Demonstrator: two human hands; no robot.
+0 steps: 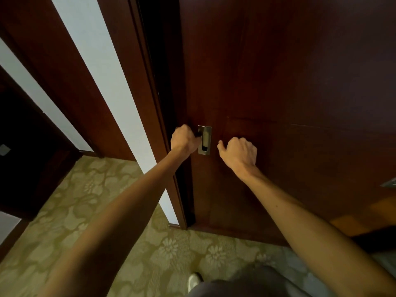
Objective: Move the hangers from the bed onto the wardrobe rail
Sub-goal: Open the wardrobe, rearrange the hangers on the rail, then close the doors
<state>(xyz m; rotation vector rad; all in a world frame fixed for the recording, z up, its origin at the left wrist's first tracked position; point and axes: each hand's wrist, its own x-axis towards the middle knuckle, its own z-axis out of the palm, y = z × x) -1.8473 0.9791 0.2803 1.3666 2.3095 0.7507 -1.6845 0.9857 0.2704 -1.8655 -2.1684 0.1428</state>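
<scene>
The recessed handle (204,139) sits in the wardrobe door (289,93) near its left edge. The left hand (184,138) is at the handle's left, the right hand (239,154) just right of it. Carpet (85,200) lies near, below the door.

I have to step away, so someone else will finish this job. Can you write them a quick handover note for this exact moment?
Left hand: fingers hooked into the recessed metal pull on the dark wooden door.
Right hand: loosely curled beside the pull, holding nothing.
A dark gap shows along the door's left edge, so it looks partly open.
No hangers, bed or wardrobe rail in view, so nothing can be confirmed as hung.
Left: finish opening the door, then bring the hangers from the bed to the rail.
</scene>
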